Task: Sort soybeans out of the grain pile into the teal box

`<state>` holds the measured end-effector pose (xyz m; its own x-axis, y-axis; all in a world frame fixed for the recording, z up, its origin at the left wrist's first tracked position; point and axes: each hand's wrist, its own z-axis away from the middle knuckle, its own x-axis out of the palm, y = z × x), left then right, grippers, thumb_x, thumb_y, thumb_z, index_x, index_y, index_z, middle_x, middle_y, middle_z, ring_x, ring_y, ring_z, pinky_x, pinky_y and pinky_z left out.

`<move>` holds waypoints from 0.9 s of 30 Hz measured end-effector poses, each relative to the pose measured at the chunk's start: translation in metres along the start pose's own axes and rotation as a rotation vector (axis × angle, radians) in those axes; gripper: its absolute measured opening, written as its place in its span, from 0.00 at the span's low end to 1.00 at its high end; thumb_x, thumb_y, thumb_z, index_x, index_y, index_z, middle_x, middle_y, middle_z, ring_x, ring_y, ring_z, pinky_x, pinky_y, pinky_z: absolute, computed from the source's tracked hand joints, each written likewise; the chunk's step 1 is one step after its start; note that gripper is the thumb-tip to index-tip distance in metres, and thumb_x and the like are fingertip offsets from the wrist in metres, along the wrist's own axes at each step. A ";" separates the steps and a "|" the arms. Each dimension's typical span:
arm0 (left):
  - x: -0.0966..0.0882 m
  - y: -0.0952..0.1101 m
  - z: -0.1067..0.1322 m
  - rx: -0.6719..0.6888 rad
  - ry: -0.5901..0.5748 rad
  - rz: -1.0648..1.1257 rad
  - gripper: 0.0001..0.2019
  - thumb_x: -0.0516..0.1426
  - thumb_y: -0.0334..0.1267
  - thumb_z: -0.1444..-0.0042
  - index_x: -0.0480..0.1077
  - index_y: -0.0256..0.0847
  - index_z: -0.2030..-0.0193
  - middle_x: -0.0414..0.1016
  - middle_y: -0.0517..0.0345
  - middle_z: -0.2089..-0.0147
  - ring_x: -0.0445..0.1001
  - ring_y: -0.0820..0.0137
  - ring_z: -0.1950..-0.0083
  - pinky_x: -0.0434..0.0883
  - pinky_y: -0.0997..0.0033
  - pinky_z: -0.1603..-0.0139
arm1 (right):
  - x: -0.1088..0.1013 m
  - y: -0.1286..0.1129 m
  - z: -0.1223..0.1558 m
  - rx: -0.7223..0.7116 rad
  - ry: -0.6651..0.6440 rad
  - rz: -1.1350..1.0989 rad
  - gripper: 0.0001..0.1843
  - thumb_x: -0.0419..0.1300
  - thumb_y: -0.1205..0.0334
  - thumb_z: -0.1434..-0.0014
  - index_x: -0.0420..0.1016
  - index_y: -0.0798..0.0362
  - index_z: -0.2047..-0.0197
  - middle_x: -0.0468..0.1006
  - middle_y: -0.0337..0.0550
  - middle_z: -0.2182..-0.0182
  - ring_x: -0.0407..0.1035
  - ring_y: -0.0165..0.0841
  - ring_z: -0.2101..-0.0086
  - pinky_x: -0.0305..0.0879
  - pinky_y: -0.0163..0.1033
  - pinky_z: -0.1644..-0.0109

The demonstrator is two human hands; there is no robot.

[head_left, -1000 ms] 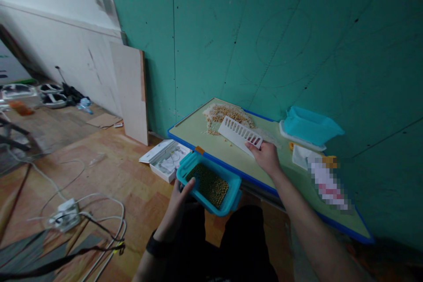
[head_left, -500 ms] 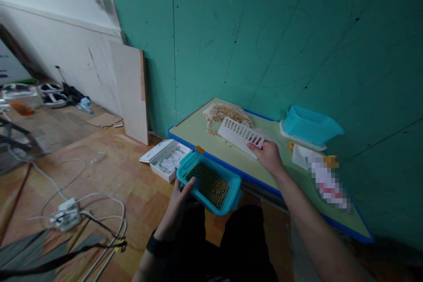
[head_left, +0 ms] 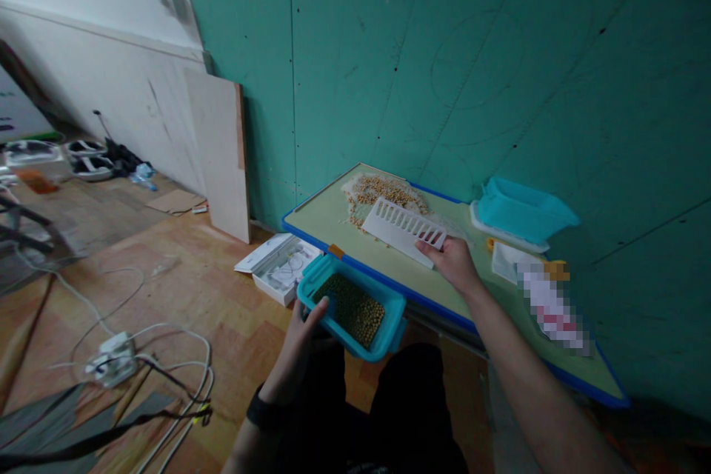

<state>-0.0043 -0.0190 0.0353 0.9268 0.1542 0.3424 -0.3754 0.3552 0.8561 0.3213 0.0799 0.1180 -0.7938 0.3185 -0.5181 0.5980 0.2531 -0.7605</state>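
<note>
My left hand (head_left: 303, 329) grips the near left rim of a teal tray (head_left: 389, 306) holding small brownish-green beans, held just below the front edge of a low table (head_left: 327, 218). My right hand (head_left: 454, 263) is closed on one end of a white slotted plastic scraper (head_left: 401, 228) that lies slanted on the tabletop. The scraper's far end touches a loose pile of tan beans (head_left: 383, 192) at the back of the table.
A second teal tray (head_left: 522, 211) sits on a white lid at the table's back right, with a white sheet (head_left: 504, 261) beside it. On the wooden floor lie an open white box (head_left: 281, 266), a power strip (head_left: 111, 363) with cables, and a leaning board (head_left: 219, 155).
My right hand has shifted the white scraper slightly back and left toward the bean pile. The left hand and teal tray have hardly moved.
</note>
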 end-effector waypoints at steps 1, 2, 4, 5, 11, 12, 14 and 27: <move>0.000 0.000 0.000 0.000 0.000 0.001 0.42 0.75 0.64 0.40 0.69 0.53 0.25 0.77 0.40 0.26 0.82 0.41 0.29 0.89 0.48 0.43 | 0.000 0.000 0.000 -0.001 -0.011 -0.008 0.20 0.73 0.40 0.41 0.90 0.49 0.64 0.94 0.53 0.60 0.89 0.59 0.50 0.84 0.61 0.42; 0.000 0.000 0.000 -0.001 0.000 0.001 0.42 0.75 0.64 0.40 0.69 0.52 0.25 0.77 0.39 0.26 0.82 0.41 0.30 0.89 0.47 0.43 | 0.000 -0.001 0.000 0.000 -0.021 -0.015 0.20 0.73 0.39 0.42 0.91 0.49 0.64 0.94 0.53 0.60 0.89 0.59 0.49 0.85 0.61 0.42; 0.001 -0.001 -0.001 -0.001 0.001 0.001 0.41 0.74 0.63 0.39 0.69 0.51 0.25 0.77 0.38 0.26 0.82 0.41 0.30 0.89 0.47 0.43 | 0.000 -0.001 0.001 0.005 -0.031 -0.023 0.20 0.74 0.39 0.42 0.91 0.49 0.63 0.94 0.52 0.59 0.89 0.58 0.50 0.85 0.60 0.42; 0.001 -0.001 -0.001 -0.002 0.003 0.001 0.42 0.75 0.63 0.39 0.69 0.51 0.25 0.77 0.38 0.27 0.82 0.41 0.30 0.89 0.46 0.42 | 0.000 -0.001 0.001 0.008 -0.032 -0.028 0.21 0.74 0.39 0.42 0.92 0.49 0.63 0.94 0.52 0.59 0.89 0.57 0.51 0.85 0.60 0.42; 0.001 -0.001 -0.001 0.003 0.008 0.003 0.43 0.75 0.63 0.41 0.69 0.52 0.25 0.79 0.38 0.29 0.83 0.40 0.31 0.89 0.43 0.42 | 0.003 -0.004 0.000 0.006 -0.045 -0.081 0.23 0.77 0.36 0.44 0.93 0.49 0.62 0.94 0.51 0.60 0.90 0.56 0.55 0.85 0.60 0.43; 0.001 -0.001 -0.001 0.004 0.007 0.004 0.43 0.75 0.63 0.41 0.69 0.52 0.25 0.79 0.38 0.29 0.83 0.40 0.31 0.89 0.43 0.42 | 0.004 -0.004 -0.001 0.002 -0.044 -0.089 0.23 0.77 0.36 0.45 0.93 0.49 0.62 0.94 0.51 0.59 0.90 0.56 0.55 0.85 0.60 0.43; 0.001 -0.001 -0.001 0.005 0.008 0.003 0.42 0.75 0.63 0.40 0.69 0.53 0.24 0.79 0.39 0.29 0.83 0.40 0.31 0.88 0.42 0.42 | 0.006 -0.005 -0.002 -0.003 -0.040 -0.098 0.23 0.77 0.36 0.45 0.93 0.48 0.62 0.94 0.50 0.59 0.89 0.56 0.53 0.85 0.60 0.42; 0.000 0.002 0.003 -0.011 -0.014 0.006 0.42 0.73 0.61 0.36 0.66 0.53 0.21 0.76 0.38 0.24 0.83 0.42 0.30 0.89 0.52 0.43 | 0.012 -0.011 -0.010 -0.025 -0.095 -0.106 0.25 0.76 0.33 0.46 0.91 0.49 0.67 0.93 0.50 0.63 0.88 0.52 0.59 0.83 0.54 0.48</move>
<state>-0.0049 -0.0206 0.0384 0.9247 0.1438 0.3524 -0.3806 0.3642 0.8500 0.3059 0.0903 0.1245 -0.8587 0.2010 -0.4714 0.5121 0.3040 -0.8033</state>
